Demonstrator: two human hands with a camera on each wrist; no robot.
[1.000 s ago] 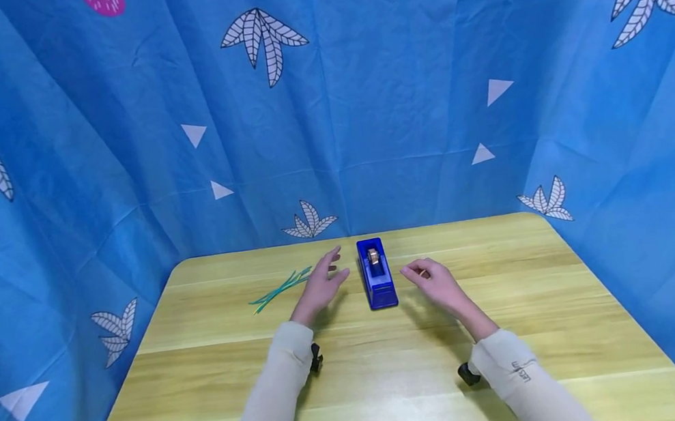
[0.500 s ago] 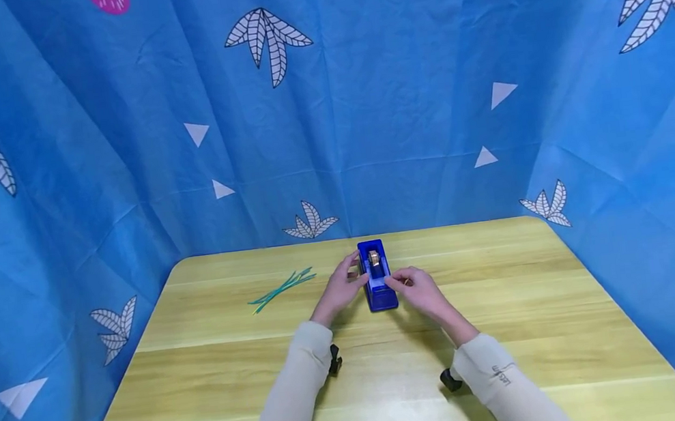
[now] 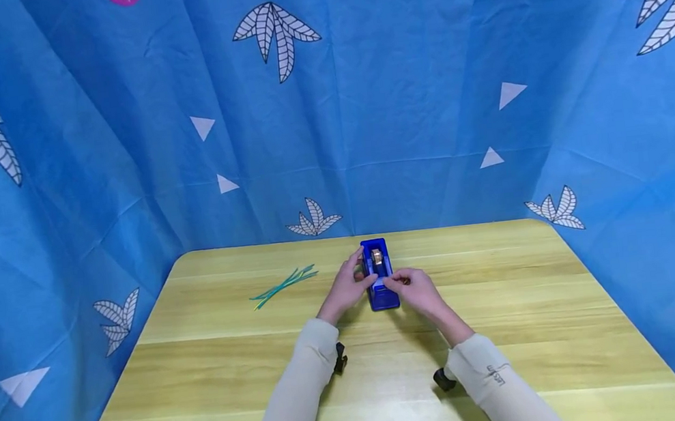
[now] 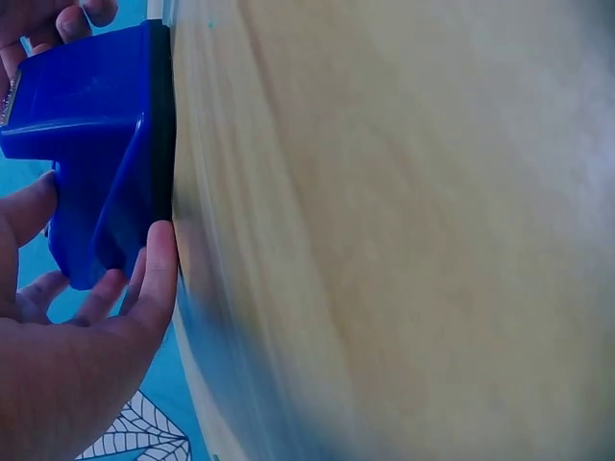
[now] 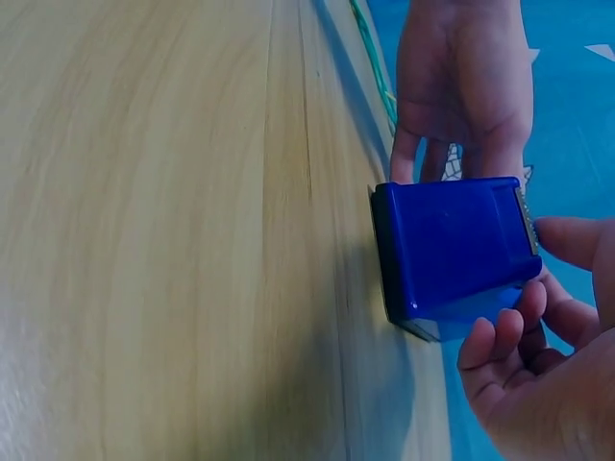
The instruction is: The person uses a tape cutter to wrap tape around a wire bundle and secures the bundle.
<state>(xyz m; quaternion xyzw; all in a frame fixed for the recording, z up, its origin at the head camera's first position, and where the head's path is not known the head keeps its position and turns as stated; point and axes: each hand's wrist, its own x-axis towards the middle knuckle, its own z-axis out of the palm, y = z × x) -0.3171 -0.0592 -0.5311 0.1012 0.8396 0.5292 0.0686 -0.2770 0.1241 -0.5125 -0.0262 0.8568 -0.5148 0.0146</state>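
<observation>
A blue tape dispenser point(image 3: 385, 299) stands on the table, with a small tape roll point(image 3: 377, 256) in its well. My left hand point(image 3: 348, 292) holds the dispenser along its left side; in the left wrist view its thumb and fingers lie around the narrower body point(image 4: 91, 216). At the front end is my right hand point(image 3: 416, 290). The right wrist view shows its thumb tip beside the toothed cutter point(image 5: 527, 221), the forefinger close below and the other fingers curled. I cannot tell whether the right fingertips pinch the tape's end.
Left of the hands, several thin green and yellow strips point(image 3: 284, 287) lie crossed on the wooden table point(image 3: 218, 367). A blue patterned curtain point(image 3: 411, 93) hangs behind the table and along both sides.
Both hands have closed in on the tape dispenser, the left from the left and the right from the right. The left hand now holds it; the right fingertips have reached its front end.
</observation>
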